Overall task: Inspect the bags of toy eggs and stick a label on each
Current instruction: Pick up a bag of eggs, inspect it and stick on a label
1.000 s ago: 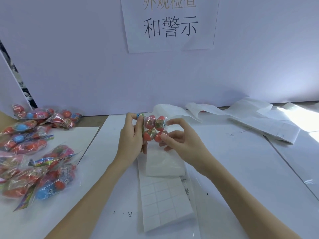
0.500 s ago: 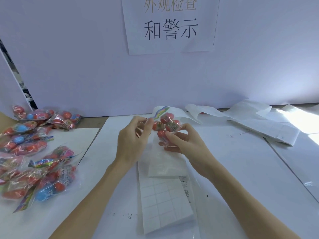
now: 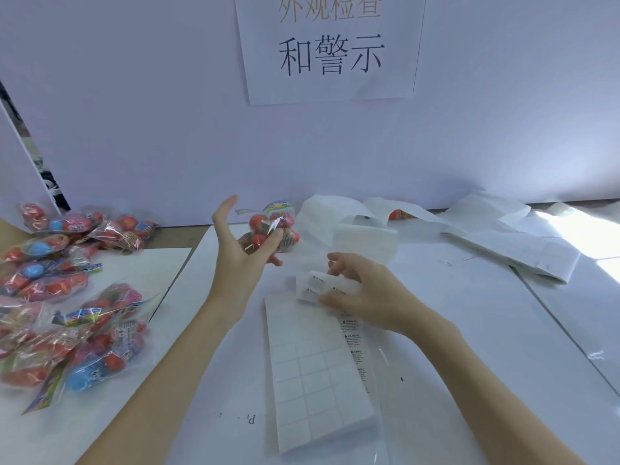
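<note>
A clear bag of red toy eggs [image 3: 275, 225] with a colourful header is held up above the white table, just beyond the label sheet. My left hand [image 3: 240, 253] grips it from below, fingers curled round the eggs and thumb raised. My right hand [image 3: 364, 292] is lower and to the right, over the far end of the label sheet [image 3: 312, 374]. Its thumb and fingers pinch the sheet's curled-up end [image 3: 315, 286], where small printed labels show. The sheet's near part lies flat with a grid of blank cells.
A pile of several bagged toy eggs [image 3: 60, 297] covers the left of the table. Loose white backing-paper strips [image 3: 503, 239] lie at the back right. A wall with a paper sign [image 3: 328, 45] closes the far side. An empty clear bag [image 3: 382, 364] lies beside the sheet.
My right hand let go of the bag and dropped onto the label sheet's far end. My left hand now holds the bag alone, turned palm-up and a little farther away.
</note>
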### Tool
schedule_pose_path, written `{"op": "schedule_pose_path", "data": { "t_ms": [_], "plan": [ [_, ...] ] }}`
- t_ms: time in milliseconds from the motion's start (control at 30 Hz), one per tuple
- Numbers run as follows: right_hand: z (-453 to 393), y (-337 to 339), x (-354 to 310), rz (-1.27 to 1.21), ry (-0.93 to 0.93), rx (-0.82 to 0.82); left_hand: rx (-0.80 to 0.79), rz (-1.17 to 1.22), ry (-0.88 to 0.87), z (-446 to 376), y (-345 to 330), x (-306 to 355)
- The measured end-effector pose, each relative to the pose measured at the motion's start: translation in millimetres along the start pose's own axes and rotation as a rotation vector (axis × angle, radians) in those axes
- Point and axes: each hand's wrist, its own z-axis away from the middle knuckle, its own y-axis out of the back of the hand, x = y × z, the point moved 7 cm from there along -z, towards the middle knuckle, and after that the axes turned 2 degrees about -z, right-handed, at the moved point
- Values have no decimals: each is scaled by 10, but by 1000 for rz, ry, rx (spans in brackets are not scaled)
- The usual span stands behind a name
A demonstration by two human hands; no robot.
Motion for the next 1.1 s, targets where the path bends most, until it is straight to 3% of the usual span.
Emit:
{"op": "schedule_pose_path", "data": {
  "t_ms": [133, 367, 567, 867, 1100],
  "plan": [
    [-22, 91, -17, -13, 47, 110, -87, -296, -198, 56, -119, 99],
    [7, 152, -82, -88, 136, 186, -339, -442, -115, 278, -407, 36],
    [32, 176, -142, -25, 232, 265, -267, -512, -77, 232, -372, -1],
    [101, 76, -329, 336, 455, 365, -253, -476, -42, 189, -357, -151],
    [62, 49, -248, 216, 357, 361, -349, -401, 74, 198, -387, -224]
  ]
}}
